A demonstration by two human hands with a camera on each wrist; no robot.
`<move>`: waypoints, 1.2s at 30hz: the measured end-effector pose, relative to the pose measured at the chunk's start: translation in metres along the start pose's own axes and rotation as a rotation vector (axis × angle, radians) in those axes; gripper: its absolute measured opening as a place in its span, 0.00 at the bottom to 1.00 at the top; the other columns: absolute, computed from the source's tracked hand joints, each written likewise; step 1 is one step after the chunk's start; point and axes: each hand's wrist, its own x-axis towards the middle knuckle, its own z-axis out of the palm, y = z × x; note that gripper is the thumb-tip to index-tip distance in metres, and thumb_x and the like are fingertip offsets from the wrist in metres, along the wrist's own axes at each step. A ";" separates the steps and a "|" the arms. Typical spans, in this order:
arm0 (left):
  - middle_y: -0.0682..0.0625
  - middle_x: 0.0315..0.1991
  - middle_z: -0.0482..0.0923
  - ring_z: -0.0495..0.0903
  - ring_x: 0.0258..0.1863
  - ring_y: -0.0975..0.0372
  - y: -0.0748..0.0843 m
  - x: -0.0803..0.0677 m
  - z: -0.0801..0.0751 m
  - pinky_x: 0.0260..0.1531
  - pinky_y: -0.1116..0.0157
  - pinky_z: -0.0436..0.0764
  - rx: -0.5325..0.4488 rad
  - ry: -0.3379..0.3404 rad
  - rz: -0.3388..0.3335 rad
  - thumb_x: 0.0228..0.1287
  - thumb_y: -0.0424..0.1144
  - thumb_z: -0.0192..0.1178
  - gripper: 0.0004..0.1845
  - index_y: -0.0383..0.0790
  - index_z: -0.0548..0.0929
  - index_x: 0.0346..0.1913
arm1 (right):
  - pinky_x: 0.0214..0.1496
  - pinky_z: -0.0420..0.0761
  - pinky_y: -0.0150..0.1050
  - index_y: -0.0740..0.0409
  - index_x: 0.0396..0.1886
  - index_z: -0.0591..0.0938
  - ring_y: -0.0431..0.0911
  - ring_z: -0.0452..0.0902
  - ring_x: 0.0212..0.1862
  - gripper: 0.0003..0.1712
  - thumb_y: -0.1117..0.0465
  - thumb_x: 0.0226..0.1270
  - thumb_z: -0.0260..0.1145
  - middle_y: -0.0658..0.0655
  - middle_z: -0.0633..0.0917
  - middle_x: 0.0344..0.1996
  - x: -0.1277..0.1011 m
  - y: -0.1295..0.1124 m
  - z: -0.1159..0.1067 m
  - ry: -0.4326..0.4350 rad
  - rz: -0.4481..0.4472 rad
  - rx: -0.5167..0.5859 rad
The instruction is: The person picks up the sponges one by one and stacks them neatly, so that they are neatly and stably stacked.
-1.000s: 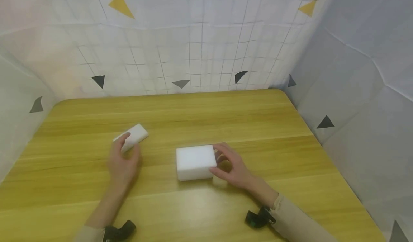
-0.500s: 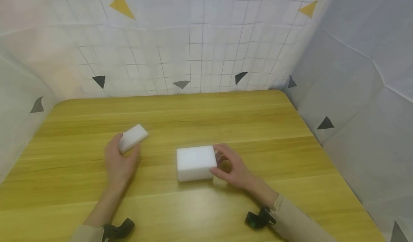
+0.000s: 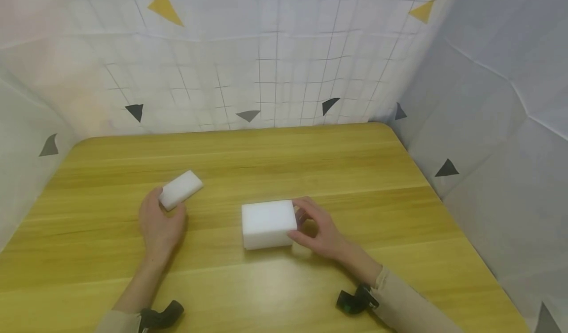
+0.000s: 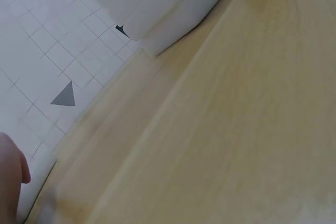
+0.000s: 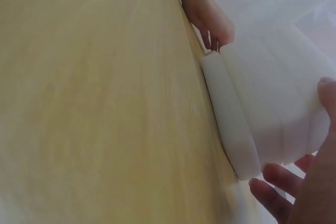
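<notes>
Near the middle of the wooden counter (image 3: 310,160) lay a large white foam block (image 3: 268,223), flat on its broad face. The right hand (image 3: 320,233) held it from its right side, fingers curled against the far edge and the thumb pressed to the near corner. In the right wrist view the same block (image 5: 262,108) filled the right half of the picture, with fingertips (image 5: 268,190) at its lower end.

To the left, well apart from the large block, a smaller white foam block (image 3: 181,189) lay at an angle on the counter. The left hand (image 3: 159,224) gripped its near end, thumb on one side and fingers curled at the other. The left wrist view showed mostly bare wood and only a sliver of that hand (image 4: 10,177) at the left edge.

Both forearms wore beige sleeves, and a black strap-mounted camera (image 3: 355,301) sat at the right wrist. A white gridded backdrop (image 3: 275,52) with yellow and dark triangles enclosed the counter on three sides.
</notes>
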 end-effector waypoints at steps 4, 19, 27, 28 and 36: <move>0.30 0.61 0.71 0.68 0.62 0.39 0.001 -0.001 0.000 0.63 0.39 0.66 0.014 -0.014 0.012 0.58 0.31 0.62 0.29 0.26 0.70 0.63 | 0.27 0.85 0.52 0.79 0.58 0.71 0.48 0.78 0.32 0.31 0.56 0.69 0.68 0.65 0.79 0.43 0.000 0.001 0.000 -0.003 -0.001 0.001; 0.32 0.68 0.65 0.64 0.68 0.38 0.003 0.002 0.002 0.69 0.39 0.64 0.030 -0.108 -0.021 0.54 0.27 0.60 0.29 0.25 0.73 0.63 | 0.28 0.85 0.52 0.78 0.58 0.71 0.48 0.77 0.32 0.30 0.58 0.68 0.69 0.64 0.79 0.42 0.000 0.001 0.000 -0.002 -0.002 -0.010; 0.29 0.69 0.66 0.62 0.69 0.35 0.002 0.001 0.003 0.71 0.39 0.59 0.037 -0.125 0.005 0.56 0.28 0.59 0.28 0.25 0.73 0.62 | 0.27 0.84 0.52 0.77 0.58 0.71 0.47 0.77 0.32 0.31 0.54 0.71 0.66 0.63 0.79 0.41 -0.002 0.007 0.001 0.004 -0.019 -0.008; 0.29 0.69 0.67 0.63 0.69 0.35 0.002 0.001 0.003 0.71 0.39 0.59 0.037 -0.125 0.007 0.56 0.28 0.59 0.28 0.25 0.73 0.62 | 0.26 0.84 0.51 0.77 0.58 0.71 0.47 0.77 0.31 0.31 0.53 0.71 0.66 0.63 0.79 0.41 -0.004 0.010 0.002 0.005 -0.022 -0.007; 0.32 0.66 0.71 0.66 0.67 0.39 0.003 -0.002 0.002 0.70 0.41 0.62 0.029 -0.131 0.025 0.57 0.30 0.62 0.28 0.28 0.74 0.62 | 0.28 0.85 0.47 0.71 0.63 0.71 0.45 0.77 0.33 0.35 0.47 0.71 0.65 0.61 0.79 0.44 -0.020 0.037 0.006 0.007 -0.016 -0.022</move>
